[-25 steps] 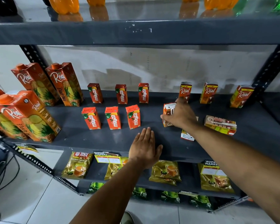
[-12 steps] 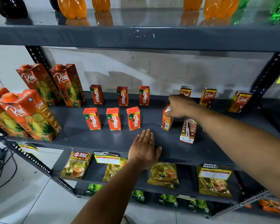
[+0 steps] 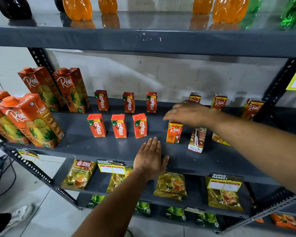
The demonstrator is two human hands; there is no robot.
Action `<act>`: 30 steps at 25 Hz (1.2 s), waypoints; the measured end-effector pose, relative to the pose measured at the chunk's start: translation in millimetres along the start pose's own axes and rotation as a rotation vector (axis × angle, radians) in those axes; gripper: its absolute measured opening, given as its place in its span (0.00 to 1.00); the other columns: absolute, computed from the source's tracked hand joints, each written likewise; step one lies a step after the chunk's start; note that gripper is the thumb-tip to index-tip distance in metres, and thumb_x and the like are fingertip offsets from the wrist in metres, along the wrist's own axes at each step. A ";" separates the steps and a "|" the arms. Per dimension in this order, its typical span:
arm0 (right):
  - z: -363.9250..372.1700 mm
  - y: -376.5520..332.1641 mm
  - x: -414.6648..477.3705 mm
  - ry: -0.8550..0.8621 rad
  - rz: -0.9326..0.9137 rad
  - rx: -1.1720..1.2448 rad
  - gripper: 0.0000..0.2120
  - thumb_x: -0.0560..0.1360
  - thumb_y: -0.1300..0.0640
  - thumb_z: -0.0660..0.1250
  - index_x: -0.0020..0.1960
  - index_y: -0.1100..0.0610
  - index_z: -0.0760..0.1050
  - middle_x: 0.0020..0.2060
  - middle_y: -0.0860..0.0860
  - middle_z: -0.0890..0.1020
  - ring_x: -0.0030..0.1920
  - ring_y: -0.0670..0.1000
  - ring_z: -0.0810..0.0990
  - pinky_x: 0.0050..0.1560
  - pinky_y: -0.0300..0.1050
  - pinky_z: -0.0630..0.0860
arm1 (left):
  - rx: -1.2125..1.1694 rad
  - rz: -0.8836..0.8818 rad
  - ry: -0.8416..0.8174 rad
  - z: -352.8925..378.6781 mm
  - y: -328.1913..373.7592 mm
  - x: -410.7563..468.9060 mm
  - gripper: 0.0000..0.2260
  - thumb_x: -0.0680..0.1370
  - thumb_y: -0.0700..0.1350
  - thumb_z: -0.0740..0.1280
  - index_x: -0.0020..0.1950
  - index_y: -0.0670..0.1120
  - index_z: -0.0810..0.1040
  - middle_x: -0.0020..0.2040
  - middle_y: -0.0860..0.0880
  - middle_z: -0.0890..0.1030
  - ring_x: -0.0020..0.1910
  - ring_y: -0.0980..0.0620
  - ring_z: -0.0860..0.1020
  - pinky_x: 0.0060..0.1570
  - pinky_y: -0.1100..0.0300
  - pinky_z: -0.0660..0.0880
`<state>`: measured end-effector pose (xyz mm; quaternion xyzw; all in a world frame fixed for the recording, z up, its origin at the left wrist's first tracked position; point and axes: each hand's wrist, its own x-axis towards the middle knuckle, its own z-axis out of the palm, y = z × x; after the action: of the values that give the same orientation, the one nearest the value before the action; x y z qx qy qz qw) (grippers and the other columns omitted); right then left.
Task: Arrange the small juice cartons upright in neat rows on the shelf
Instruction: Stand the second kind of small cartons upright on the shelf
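While the right hand point(image 3: 188, 113) rests fingers-down on its top, pinching lightly, one Real carton point(image 3: 174, 132) stands upright in the front row of the shelf point(image 3: 109, 149). Left hand point(image 3: 149, 158): flat, fingers spread, empty, on the shelf edge. Adjacent: second carton point(image 3: 197, 140), back facing out; Maaza cartons point(image 3: 119, 126), aligned. Handling, judged: light, stiff card, topples easily; grasp at side panels.
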<state>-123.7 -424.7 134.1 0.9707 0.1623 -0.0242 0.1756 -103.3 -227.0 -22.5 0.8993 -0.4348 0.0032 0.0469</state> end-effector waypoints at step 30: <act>83.1 -7.1 -66.3 0.433 0.944 0.562 0.26 0.61 0.40 0.75 0.53 0.52 0.73 0.46 0.50 0.82 0.45 0.54 0.81 0.43 0.49 0.76 | 0.016 -0.014 0.037 4.9 -0.2 1.6 0.34 0.78 0.62 0.42 0.77 0.41 0.49 0.79 0.43 0.50 0.77 0.47 0.47 0.73 0.53 0.42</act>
<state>-187.9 -467.7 60.8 0.9301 -0.2677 0.2130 -0.1337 -102.2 -228.6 -27.3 0.9024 -0.4275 0.0227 0.0479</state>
